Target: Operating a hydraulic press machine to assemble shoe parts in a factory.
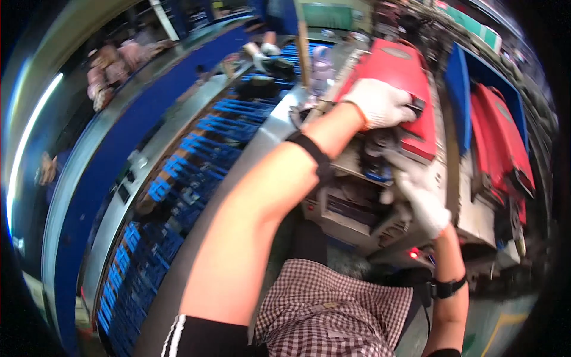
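Note:
My left hand (379, 102), in a white knit glove, reaches over a red machine cover (395, 65). Its fingers are curled round a black handle (418, 105) on the cover's side. Below it, my right hand (423, 205), also gloved in white, is smeared by motion beside the machine's front. Close to its fingertips is a dark, rounded machine part (376, 153) with some blue at its base. Whether the right hand holds anything is hidden by the blur.
A second red-covered machine (502, 131) stands to the right behind a blue panel (458, 95). On the left runs a conveyor with blue slats (196, 143). Beyond it, another person's gloved hands (266, 55) are near dark pieces. A red light (414, 254) glows below my right hand.

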A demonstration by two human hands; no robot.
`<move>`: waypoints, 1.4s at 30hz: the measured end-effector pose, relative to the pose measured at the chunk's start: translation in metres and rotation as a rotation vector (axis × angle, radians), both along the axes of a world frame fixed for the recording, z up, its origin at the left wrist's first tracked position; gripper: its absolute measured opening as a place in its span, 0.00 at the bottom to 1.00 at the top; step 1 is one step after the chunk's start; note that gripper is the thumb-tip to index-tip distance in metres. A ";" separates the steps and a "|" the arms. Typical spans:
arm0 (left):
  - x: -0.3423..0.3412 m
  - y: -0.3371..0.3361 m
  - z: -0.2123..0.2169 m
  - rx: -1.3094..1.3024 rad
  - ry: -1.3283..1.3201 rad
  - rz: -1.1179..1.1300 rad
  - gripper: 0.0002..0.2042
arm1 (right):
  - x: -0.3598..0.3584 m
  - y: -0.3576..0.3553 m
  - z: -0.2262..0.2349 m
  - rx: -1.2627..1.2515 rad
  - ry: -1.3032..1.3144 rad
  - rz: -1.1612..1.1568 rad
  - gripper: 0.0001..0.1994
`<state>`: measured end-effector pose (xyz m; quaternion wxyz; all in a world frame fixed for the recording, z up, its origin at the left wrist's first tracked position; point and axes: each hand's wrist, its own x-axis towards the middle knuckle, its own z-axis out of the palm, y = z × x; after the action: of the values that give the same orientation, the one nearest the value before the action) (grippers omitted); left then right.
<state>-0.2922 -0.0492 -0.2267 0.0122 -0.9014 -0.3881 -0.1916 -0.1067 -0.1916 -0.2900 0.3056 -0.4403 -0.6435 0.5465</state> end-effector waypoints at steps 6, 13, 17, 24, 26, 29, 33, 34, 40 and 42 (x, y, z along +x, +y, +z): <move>0.007 0.018 0.011 -0.151 0.038 -0.065 0.20 | -0.052 -0.006 -0.050 0.541 -0.015 -0.091 0.35; 0.007 0.035 0.022 -0.185 0.010 -0.148 0.20 | -0.096 0.006 -0.026 0.493 -0.434 -0.078 0.43; -0.005 0.057 0.052 0.049 -0.098 -0.259 0.15 | -0.086 0.004 0.006 0.377 -0.508 0.054 0.33; -0.004 0.044 0.121 0.605 -0.276 -0.191 0.20 | -0.027 0.062 0.033 1.159 -0.560 -0.198 0.12; -0.005 0.044 0.124 0.662 -0.271 -0.140 0.21 | -0.014 0.107 0.033 1.092 -0.685 -0.305 0.19; -0.009 0.071 0.116 0.721 -0.167 -0.123 0.22 | -0.016 0.179 0.018 0.906 -0.903 -0.402 0.32; -0.041 0.076 0.092 1.017 -0.174 -0.016 0.26 | -0.048 0.231 0.018 0.639 -1.059 -0.362 0.46; -0.048 0.068 0.085 0.858 -0.228 -0.044 0.27 | -0.051 0.241 0.018 0.548 -1.098 -0.293 0.47; -0.099 0.006 -0.024 -0.056 -0.984 -0.054 0.27 | 0.006 0.259 0.043 0.620 -0.532 -0.299 0.32; -0.119 -0.021 -0.057 -0.627 -1.529 -0.070 0.26 | -0.020 0.218 0.064 -0.065 0.293 -0.490 0.18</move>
<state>-0.4117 -0.0702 -0.2835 -0.5131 -0.4956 -0.2965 -0.6350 -0.1267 0.0267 -0.2262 0.5038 -0.5087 -0.4491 0.5346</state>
